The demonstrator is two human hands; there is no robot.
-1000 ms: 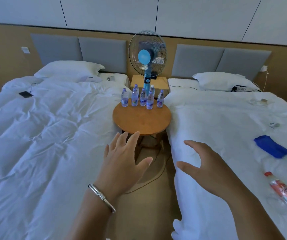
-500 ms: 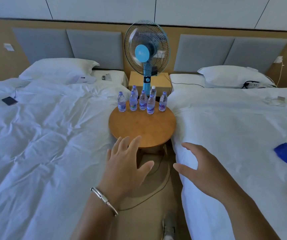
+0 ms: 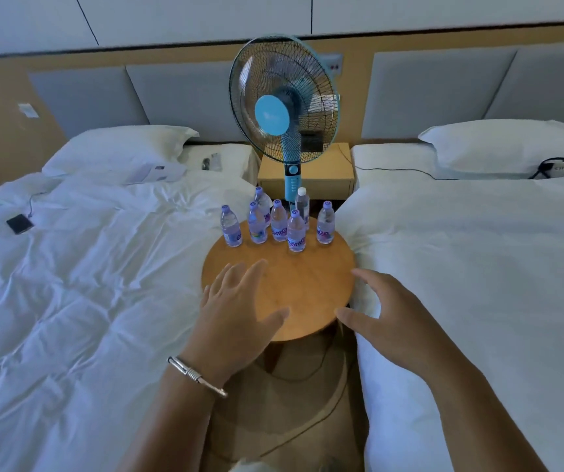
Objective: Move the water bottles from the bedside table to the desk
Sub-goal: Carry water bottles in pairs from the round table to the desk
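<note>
You see clear glossy plastic bottles (image 3: 296,233) on a smooth matt wooden bench (image 3: 311,281), crumpled white cloth bedding (image 3: 86,284), and a shiny metal bracelet (image 3: 195,374).

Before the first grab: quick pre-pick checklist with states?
1. Left hand free: ok, fingers spread, holds nothing.
2. Right hand free: ok, open, holds nothing.
3. Water bottles upright on the round table: ok, seven stand at its far edge.
4. Caps on: ok where visible.
5. Path to the bottles: ok, the near tabletop is bare wood; the fan stands behind the bottles, so mind it when reaching.
6. Desk ready: cannot tell, not in view.
</note>
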